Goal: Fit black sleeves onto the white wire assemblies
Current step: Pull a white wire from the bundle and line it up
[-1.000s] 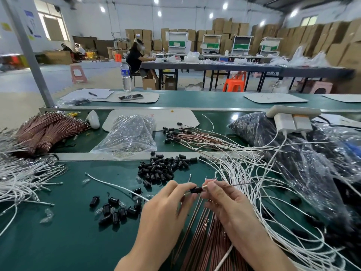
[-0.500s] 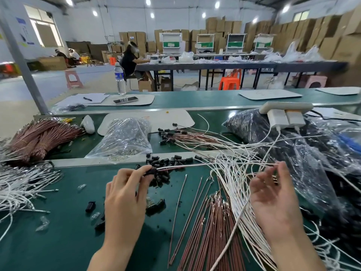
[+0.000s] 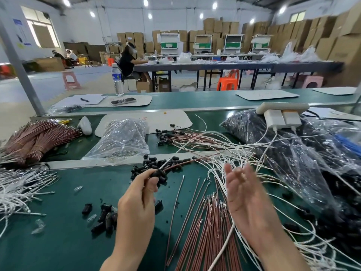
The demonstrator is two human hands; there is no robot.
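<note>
Our left hand (image 3: 136, 202) pinches a black sleeve (image 3: 157, 173) between thumb and fingertips, and a thin brown wire (image 3: 187, 162) runs from it up to the right. Our right hand (image 3: 244, 196) is released, fingers straight and holding nothing, above the tangled white wires (image 3: 213, 167) on the green counter (image 3: 68, 241). Loose sleeves (image 3: 106, 218) lie beside the left wrist.

On the bench (image 3: 58, 241) we have loose sleeves (image 3: 154, 165) piled just before the rail (image 3: 88, 164), straight wires (image 3: 205, 231) nearer us at centre, wire assemblies (image 3: 240, 151) tangled to their right against a bag of sleeves (image 3: 304, 153) bearing a power strip (image 3: 281, 108), and bundled wires (image 3: 35, 139) far left behind the rail.
</note>
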